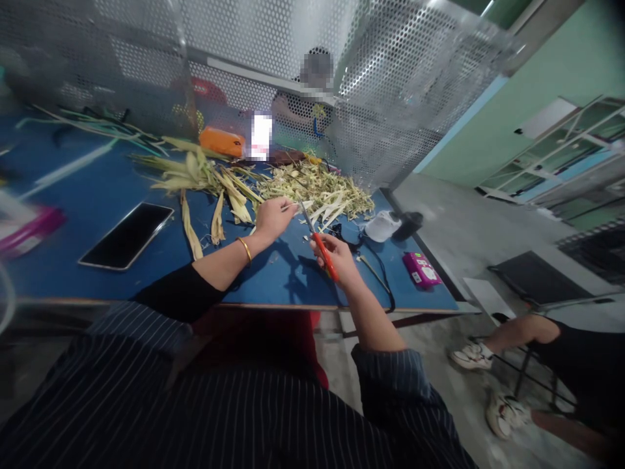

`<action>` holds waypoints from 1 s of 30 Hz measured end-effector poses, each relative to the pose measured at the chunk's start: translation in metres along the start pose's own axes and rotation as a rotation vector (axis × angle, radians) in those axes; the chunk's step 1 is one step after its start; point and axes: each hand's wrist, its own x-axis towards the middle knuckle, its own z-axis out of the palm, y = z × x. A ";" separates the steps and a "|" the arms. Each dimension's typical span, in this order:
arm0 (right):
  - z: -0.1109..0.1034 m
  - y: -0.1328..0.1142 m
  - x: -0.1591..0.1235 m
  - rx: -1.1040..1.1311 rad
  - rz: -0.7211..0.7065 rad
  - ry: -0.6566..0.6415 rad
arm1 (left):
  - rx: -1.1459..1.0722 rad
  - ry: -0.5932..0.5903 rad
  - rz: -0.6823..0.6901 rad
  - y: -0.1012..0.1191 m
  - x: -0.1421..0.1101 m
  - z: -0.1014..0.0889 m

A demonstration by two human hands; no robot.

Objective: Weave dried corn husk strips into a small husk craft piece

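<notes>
My right hand (340,258) grips a pair of scissors (324,255) by their orange-red handles, the blades pointing up and away from me. Just left of the blades, my left hand (274,220) pinches a thin pale strip, which looks like dried corn husk; its end is close to the blade tips. Beyond both hands spreads a heap of cut husk pieces (319,189). Longer whole husks (195,170) lie to the left of that heap, and a few dry brown husks (188,228) reach toward my left wrist.
On the blue table (161,286) lie a dark phone (127,236), a purple packet (421,270), a white cup-like object (382,226) and an orange pouch (222,141). A perforated metal screen (390,111) stands behind. At right sits a person, legs (527,329) visible.
</notes>
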 end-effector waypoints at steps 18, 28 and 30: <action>-0.002 -0.037 -0.020 -1.554 -0.100 -0.164 | -0.561 -0.048 -0.209 0.005 0.015 -0.019; 0.018 -0.065 0.080 -0.144 -0.146 -0.080 | -0.301 -0.002 0.016 0.008 0.007 -0.022; 0.022 -0.053 0.090 -0.014 -0.138 -0.131 | -0.233 -0.011 0.031 0.007 0.009 -0.025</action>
